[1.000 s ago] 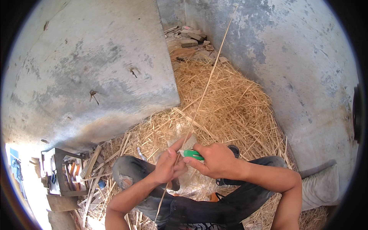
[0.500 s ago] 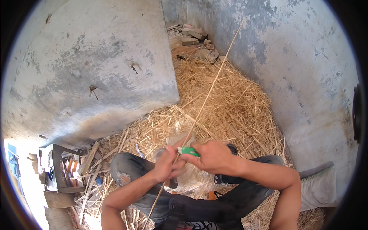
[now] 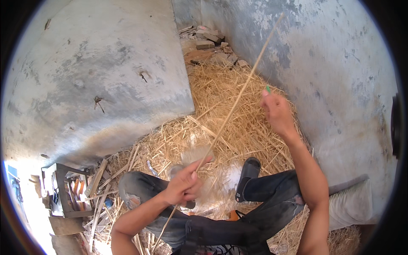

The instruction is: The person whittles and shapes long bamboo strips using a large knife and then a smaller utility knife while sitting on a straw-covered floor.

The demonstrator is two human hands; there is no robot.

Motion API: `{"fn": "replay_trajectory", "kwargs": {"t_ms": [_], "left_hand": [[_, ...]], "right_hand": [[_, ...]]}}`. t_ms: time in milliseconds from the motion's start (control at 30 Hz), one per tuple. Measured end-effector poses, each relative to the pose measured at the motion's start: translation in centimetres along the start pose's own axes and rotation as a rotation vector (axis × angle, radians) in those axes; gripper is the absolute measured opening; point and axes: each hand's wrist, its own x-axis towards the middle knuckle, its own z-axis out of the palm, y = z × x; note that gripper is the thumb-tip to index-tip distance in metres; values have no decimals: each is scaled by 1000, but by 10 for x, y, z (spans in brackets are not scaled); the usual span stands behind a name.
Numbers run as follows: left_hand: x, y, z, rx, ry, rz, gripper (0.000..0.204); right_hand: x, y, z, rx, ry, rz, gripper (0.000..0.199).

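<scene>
A long, thin, pale bamboo strip [image 3: 238, 102] slants from near my lap up toward the far right wall. My left hand [image 3: 182, 188] is closed around its lower part, with the index finger stretched along it. Out to the right of the strip, over the straw, my right hand [image 3: 278, 112] is raised and closed. A small green end of a cutter knife [image 3: 268, 89] pokes out of that fist; the rest is hidden by the fingers. The knife is apart from the strip.
Straw-like shavings [image 3: 255, 123] cover the floor between my legs and the walls. Bricks [image 3: 206, 42] lie in the far corner. A dark wooden frame [image 3: 63, 191] stands at the left, and a pale sack [image 3: 350, 204] leans by the right wall.
My right hand has swung up and right, carrying the green knife away from the strip beside my left hand. The left hand stays near the same spot. My right foot shows more.
</scene>
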Motion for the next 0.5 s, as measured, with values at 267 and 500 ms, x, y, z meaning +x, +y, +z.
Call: {"fn": "replay_trajectory", "kwargs": {"t_ms": [267, 500], "left_hand": [[13, -4, 10, -83, 8, -30, 63], [15, -14, 2, 98, -45, -33, 57]], "right_hand": [[-51, -34, 83, 394, -320, -171, 22], [-10, -27, 27, 568, -121, 52, 40]]}}
